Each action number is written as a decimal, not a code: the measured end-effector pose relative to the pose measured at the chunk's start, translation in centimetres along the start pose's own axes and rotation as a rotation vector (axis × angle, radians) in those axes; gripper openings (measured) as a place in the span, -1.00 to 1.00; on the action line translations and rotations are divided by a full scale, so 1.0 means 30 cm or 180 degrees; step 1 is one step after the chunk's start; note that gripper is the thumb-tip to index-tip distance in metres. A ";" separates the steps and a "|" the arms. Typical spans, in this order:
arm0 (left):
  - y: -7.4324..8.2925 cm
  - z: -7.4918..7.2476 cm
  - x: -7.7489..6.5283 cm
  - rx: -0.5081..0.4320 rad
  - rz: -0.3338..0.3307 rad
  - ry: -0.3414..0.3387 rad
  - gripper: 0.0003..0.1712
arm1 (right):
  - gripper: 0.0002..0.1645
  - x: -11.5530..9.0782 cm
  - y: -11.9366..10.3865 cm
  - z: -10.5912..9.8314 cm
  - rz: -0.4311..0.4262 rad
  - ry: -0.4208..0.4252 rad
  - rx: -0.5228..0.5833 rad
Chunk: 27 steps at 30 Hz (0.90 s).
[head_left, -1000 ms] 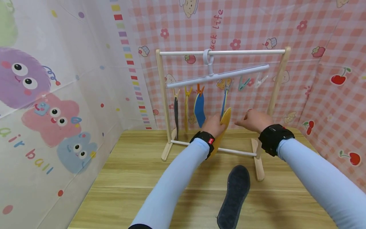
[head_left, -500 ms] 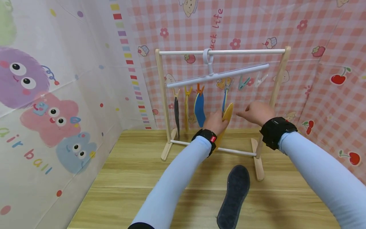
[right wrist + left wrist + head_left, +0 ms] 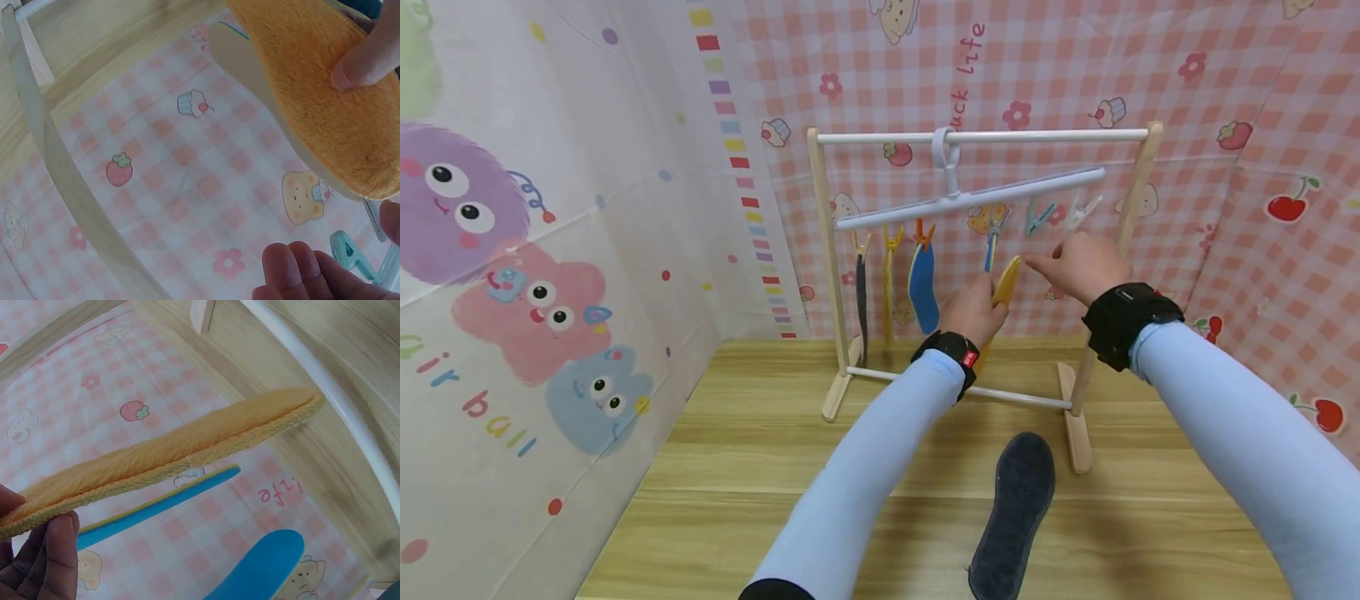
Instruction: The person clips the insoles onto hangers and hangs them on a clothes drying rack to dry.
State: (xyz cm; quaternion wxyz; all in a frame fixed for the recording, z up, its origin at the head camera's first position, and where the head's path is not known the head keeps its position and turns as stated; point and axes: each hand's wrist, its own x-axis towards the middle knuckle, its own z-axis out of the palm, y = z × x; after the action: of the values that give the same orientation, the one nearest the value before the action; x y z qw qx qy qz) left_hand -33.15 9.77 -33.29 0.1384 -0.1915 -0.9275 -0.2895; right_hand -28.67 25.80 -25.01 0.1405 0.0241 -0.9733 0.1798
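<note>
My left hand [image 3: 973, 312] pinches a fuzzy orange-yellow insole [image 3: 175, 450], which is tilted and points up and right in the head view. Thumb and fingers grip it near its upper end. My right hand [image 3: 1086, 267] is raised to the right of the insole, with nothing seen in its fingers. A teal clothespin [image 3: 353, 256] appears between the right fingers and thumb in the right wrist view, apart from them. It hangs from the pale hanger [image 3: 970, 200], next to a white clothespin [image 3: 1082, 212]. Behind the left hand, a grey clothespin [image 3: 997, 221] holds a thin blue-edged insole [image 3: 156, 509].
A wooden rack [image 3: 831, 250] with a white top rail [image 3: 880, 139] carries the tilted hanger. A dark insole [image 3: 861, 308], a yellow one [image 3: 889, 287] and a blue one [image 3: 922, 287] hang at its left. Another dark insole [image 3: 1015, 517] lies on the wooden table [image 3: 737, 467].
My left hand has moved up and slightly right with the orange-yellow insole. The right hand has risen toward the teal and white clothespins.
</note>
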 end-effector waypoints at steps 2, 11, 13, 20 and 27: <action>0.008 -0.001 0.001 0.0004 -0.0019 0.0023 -0.85 | -0.25 0.004 -0.004 -0.006 -0.0014 0.0130 -0.0012; 0.028 0.000 0.017 -0.0039 0.0002 0.0180 -0.85 | -0.23 0.042 -0.020 -0.024 0.0043 0.0437 -0.0076; 0.031 0.000 0.023 0.0005 0.0024 0.0226 -0.84 | -0.21 0.054 -0.023 -0.026 0.0067 0.0497 -0.0095; 0.049 0.008 0.038 0.0101 -0.0074 0.0305 -0.83 | -0.25 0.087 -0.037 -0.036 0.0291 0.0570 -0.0115; 0.058 0.016 0.045 0.0066 -0.0145 0.0329 -0.80 | -0.22 0.120 -0.051 -0.048 0.0444 0.0505 -0.0080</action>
State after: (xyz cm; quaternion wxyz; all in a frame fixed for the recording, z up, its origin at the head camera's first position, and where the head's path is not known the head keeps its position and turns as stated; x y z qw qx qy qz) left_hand -33.67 11.75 -32.32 0.1815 -0.1536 -0.9262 -0.2926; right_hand -31.60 24.89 -22.18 0.2045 -0.0598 -0.9606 0.1783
